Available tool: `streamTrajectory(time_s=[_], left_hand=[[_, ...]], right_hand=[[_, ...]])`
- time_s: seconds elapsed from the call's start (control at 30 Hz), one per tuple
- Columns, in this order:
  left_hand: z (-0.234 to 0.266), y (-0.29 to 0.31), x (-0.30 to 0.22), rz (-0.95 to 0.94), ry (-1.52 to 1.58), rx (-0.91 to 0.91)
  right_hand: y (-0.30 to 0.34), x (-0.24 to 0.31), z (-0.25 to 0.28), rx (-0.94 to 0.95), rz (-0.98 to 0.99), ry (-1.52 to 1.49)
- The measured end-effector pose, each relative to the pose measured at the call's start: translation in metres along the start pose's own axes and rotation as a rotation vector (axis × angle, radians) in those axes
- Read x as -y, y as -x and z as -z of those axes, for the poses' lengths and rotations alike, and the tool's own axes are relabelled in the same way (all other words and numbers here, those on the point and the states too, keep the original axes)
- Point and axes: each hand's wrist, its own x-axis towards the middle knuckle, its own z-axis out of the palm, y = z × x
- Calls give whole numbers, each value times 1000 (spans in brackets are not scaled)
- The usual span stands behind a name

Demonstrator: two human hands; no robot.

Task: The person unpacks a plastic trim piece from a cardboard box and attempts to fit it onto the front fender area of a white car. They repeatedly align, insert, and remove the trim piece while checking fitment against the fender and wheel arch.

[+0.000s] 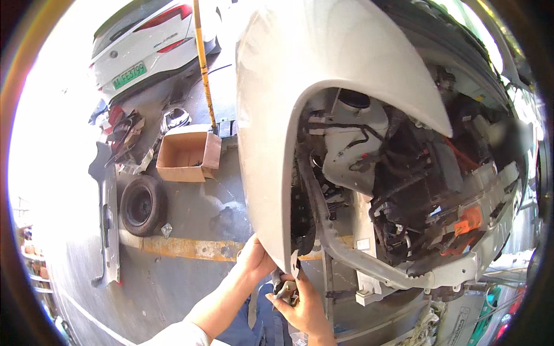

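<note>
At six o'clock, seemingly working the fender and next needing steadiness, with right fingers round a greyish piece, left fingers' grip unclear.

- Daylight pours in from the left, burning that whole side to white!
- Soft sheen across the pale fender, while deep shadow swallows much of the engine bay.
- Rainbow flare arcs along the upper-left rim, corners black.
- Fisheye bowing at the edges; over far right, one smeared, blurry patch.
</note>
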Motion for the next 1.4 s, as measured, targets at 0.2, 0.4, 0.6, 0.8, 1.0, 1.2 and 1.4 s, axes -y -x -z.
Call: streamTrajectory(time_s=[0.2,0.4,0.6,0.8,1.0,1.2,1.4], left_hand=[[-4,2,-3,94,-1,155],[-6,2,2,-40,-204,-17],[-63,5,13,-77,-274,-642],[-2,2,-7,59,-196,-159],[20,-4,-11,161,-9,119],[16,1,-10,132,-74,-4],[7,1,-4,50,-116,-142]], right_hand=[[2,6,-3,-6,-51,-8],[10,5,-5,-17,22,86],[6,5,-4,-44,-4,9],[4,4,-2,-18,22,39],[5,4,-3,-7,31,-5],[6,-1,-1,27,116,91],[6,2,-3,18,89,15]])
